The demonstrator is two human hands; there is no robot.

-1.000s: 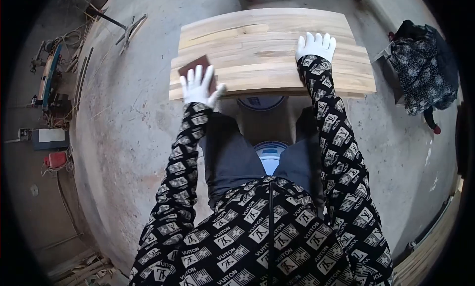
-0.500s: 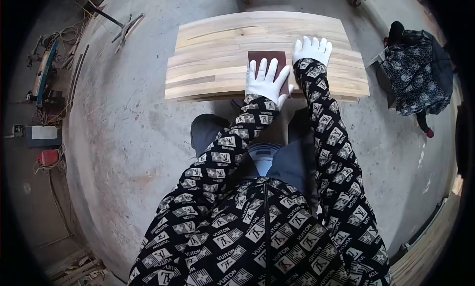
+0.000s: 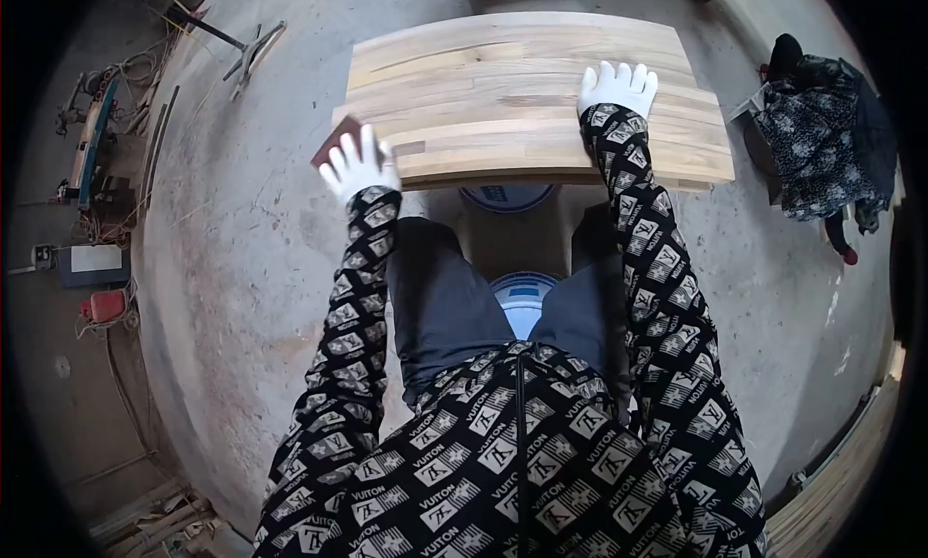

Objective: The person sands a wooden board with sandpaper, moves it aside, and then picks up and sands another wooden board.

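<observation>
In the head view, my left hand (image 3: 362, 165), in a white glove, is at the left end of a pale wood board (image 3: 503, 85). Its fingers are spread over a dark red-brown sheet of sandpaper (image 3: 335, 139), which it holds. Part of that sheet sticks out past the board's left edge. On the right side of the board rests my right hand (image 3: 619, 91), also gloved, palm down with fingers extended and nothing in it. Another board seems to lie beneath the top one, its edge partly showing.
Blue-lidded buckets (image 3: 509, 197) stand under the board and between my legs. At right, a person in a patterned top (image 3: 822, 138) is close to the board's end. A metal stand (image 3: 253, 60) is at upper left; tools and a red container (image 3: 102, 307) lie along the left side.
My left hand has slid left with the sandpaper, from the board's front middle to its left end. My right hand remains on the board's right side.
</observation>
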